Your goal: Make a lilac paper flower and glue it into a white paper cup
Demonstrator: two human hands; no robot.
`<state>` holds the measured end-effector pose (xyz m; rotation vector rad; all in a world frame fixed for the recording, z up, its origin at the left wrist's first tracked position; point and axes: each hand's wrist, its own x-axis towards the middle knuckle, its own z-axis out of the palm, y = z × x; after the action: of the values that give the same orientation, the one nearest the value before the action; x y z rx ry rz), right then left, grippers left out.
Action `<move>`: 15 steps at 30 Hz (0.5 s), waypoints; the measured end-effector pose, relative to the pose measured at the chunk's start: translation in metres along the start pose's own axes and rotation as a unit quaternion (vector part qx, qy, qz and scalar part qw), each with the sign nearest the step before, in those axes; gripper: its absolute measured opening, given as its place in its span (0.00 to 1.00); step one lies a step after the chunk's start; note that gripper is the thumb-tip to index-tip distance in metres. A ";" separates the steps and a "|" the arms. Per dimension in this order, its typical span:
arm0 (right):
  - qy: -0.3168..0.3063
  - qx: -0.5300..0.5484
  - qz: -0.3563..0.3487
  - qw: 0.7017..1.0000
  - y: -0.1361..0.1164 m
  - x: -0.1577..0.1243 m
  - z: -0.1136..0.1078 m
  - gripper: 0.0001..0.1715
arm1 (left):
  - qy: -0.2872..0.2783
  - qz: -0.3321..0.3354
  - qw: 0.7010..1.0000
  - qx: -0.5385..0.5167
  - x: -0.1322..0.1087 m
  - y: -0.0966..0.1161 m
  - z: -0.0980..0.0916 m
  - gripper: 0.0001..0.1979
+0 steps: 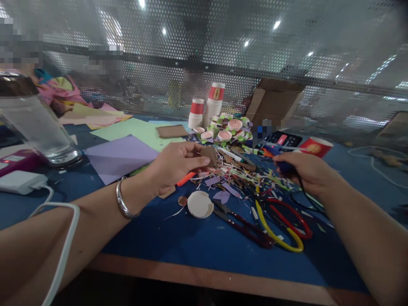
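Note:
My left hand (174, 165) pinches a small brown cardboard piece (208, 154) between thumb and fingers, above a heap of paper scraps (236, 178). A silver bracelet (123, 199) sits on that wrist. My right hand (302, 170) is closed round a blue glue gun (276, 153) with an orange tip that points left toward the cardboard piece; its black cord (302, 195) trails off below the hand. A white paper disc (200, 204) lies on the blue table (197, 242) just under the left hand.
Scissors with red and yellow handles (283, 225) and dark scissors (242, 223) lie in front. Finished paper flowers (228, 127), stacked red-and-white cups (210, 106), a red cup (315, 146), coloured paper sheets (127, 148), a glass jar (28, 123), a white charger (19, 182) and a cardboard box (274, 102) stand around.

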<state>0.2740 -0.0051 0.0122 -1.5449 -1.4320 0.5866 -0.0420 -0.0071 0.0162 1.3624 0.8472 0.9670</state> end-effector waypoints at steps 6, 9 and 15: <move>-0.045 0.187 0.099 0.976 -0.027 -0.010 0.000 0.07 | 0.008 -0.005 1.000 0.001 0.001 -0.003 0.000 0.05; -0.063 0.254 0.100 0.960 -0.037 -0.018 0.003 0.09 | 0.000 -0.006 1.000 0.002 0.003 -0.006 -0.001 0.05; -0.080 0.391 0.132 0.908 -0.048 -0.030 0.010 0.05 | -0.010 -0.037 0.999 -0.019 0.005 -0.011 0.002 0.06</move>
<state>0.2352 -0.0357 0.0416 -1.0439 -0.9074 1.2931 -0.0376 -0.0034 0.0057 1.2983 0.8542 0.9074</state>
